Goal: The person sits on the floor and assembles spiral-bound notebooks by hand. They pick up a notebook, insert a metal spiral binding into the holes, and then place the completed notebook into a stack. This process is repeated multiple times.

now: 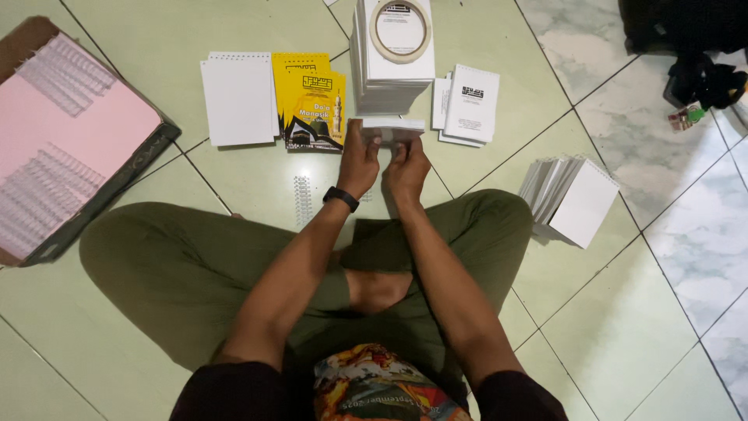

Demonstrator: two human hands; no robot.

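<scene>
Both hands hold a thin stack of white punched pages (392,128) edge-on just above the tiled floor. My left hand (358,162), with a black wristband, grips the stack's left end. My right hand (407,170) grips its right part. A loose white wire binding coil (302,199) lies on the floor just left of my left wrist. Yellow covers (310,101) and a white punched sheet pile (238,98) lie beyond the hands to the left.
A tall white paper stack topped by a tape roll (400,30) stands straight ahead. Small printed white sheets (467,104) lie to its right, finished white booklets (573,199) further right. An open box of binding coils on pink paper (68,140) sits left. Black bags (693,47) far right.
</scene>
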